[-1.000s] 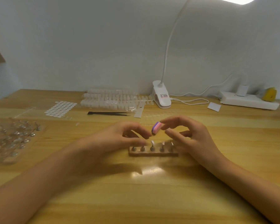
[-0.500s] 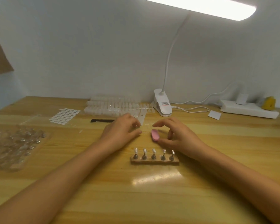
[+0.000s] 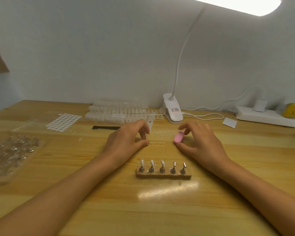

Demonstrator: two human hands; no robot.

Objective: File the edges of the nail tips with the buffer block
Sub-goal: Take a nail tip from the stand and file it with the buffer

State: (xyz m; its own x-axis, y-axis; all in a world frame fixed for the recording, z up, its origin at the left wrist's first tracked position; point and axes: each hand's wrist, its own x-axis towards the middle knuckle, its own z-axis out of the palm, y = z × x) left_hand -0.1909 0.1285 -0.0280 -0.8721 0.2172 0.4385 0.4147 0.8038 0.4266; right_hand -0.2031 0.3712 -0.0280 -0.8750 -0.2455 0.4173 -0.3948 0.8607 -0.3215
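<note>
A pink buffer block point(image 3: 178, 137) is pinched between the thumb and fingers of my right hand point(image 3: 199, 142), low over the table beyond the holder. A wooden holder point(image 3: 163, 176) in front of both hands carries a row of several small metal stands, each topped with a clear nail tip point(image 3: 162, 162). My left hand point(image 3: 126, 140) is left of the block, fingers curled, thumb and forefinger closed on the end of a thin clear strip point(image 3: 157, 143) lying on the table. Neither hand touches the holder.
Behind the hands lie a black tool point(image 3: 106, 127), racks of clear nail tips point(image 3: 116, 113), a sheet of white dots point(image 3: 63, 122) and a clip lamp base point(image 3: 173, 109). A bag of metal stands point(image 3: 10, 150) sits far left, a power strip point(image 3: 267, 117) far right.
Both hands have moved away from the holder toward the back of the table. The right hand carried the pink block off to the right, and the left hand reached the thin strip.
</note>
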